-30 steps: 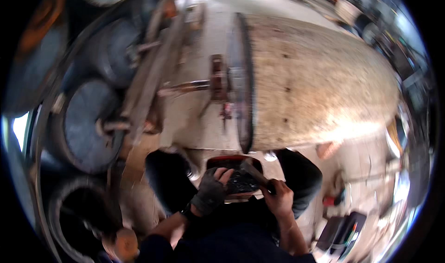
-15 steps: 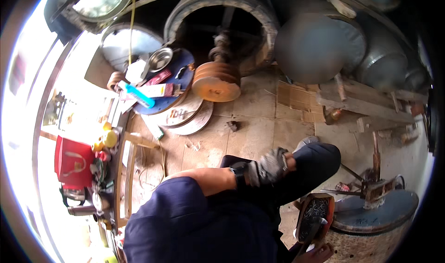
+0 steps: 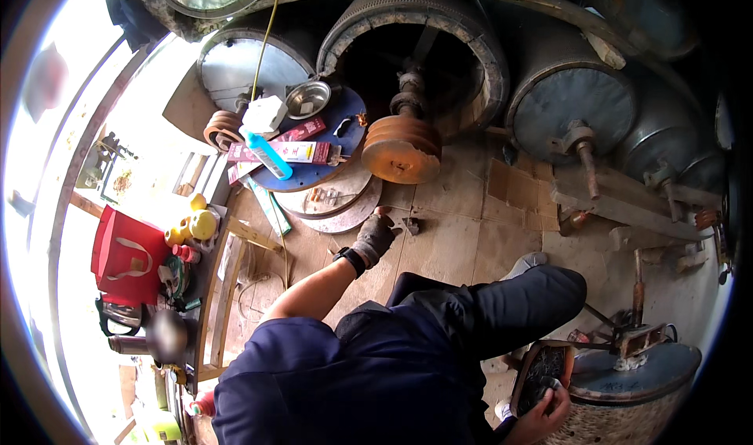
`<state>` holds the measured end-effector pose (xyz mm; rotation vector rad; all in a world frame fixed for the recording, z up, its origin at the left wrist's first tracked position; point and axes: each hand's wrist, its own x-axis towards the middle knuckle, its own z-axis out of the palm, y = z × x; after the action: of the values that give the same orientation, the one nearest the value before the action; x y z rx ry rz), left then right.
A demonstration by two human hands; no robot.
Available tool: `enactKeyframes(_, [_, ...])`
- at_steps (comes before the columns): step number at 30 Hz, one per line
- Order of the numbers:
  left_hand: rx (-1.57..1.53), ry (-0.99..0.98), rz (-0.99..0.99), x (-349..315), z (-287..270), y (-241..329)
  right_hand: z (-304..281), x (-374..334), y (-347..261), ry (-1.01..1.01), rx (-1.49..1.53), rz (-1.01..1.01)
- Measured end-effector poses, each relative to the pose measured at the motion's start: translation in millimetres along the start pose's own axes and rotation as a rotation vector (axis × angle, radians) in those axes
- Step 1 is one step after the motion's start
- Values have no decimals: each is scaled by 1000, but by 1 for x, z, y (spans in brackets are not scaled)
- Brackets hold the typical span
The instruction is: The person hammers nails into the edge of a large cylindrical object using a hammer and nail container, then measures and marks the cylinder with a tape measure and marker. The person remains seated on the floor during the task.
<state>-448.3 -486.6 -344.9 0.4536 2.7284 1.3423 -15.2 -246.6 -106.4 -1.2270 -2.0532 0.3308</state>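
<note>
My left hand (image 3: 375, 236), in a grey glove with bare fingertips and a dark wristwatch (image 3: 350, 261) at the wrist, reaches out over the floor. Its fingers look apart, and nothing shows between them. Just to its right lies a small dark block (image 3: 411, 225). My bare right hand (image 3: 543, 417) is at the near edge of an open box (image 3: 569, 370) with an orange-red side, full of small dark metal pieces (image 3: 540, 373). Its fingers are curled at a small pale thing (image 3: 555, 384), too little seen to name.
A perforated drum with a grey lid (image 3: 635, 366) stands at right. Ahead are a rusty grooved pulley (image 3: 401, 148) before a large drum (image 3: 490, 53), and a blue round disc (image 3: 302, 180) bearing a bowl, boxes and a blue tube. At left, a bench holds a red bag (image 3: 129, 257) and yellow fruit (image 3: 202, 224).
My left hand has moved left and forward from over my knee to above the floor. My right hand has come up to the box, its fingers now at the pale thing. The view has shifted.
</note>
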Motion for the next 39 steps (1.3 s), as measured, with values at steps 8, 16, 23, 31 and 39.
enactKeyframes(8, [-186, -26, -3, 37, -37, 53, -4, -8, 0, -126, -92, -20])
enactKeyframes(16, [127, 294, 193, 58, -74, 49, -3, -4, -3, -188, -241, 9])
enactKeyframes(23, [258, 411, 190, 145, -112, 71, 9, 0, -8, -19, -132, -208])
enactKeyframes(31, [133, 362, 330, 103, -63, 70, 17, 0, -14, -77, -184, -84])
enactKeyframes(39, [75, 112, 231, 74, -54, 64, 35, 25, -26, -127, -37, -265])
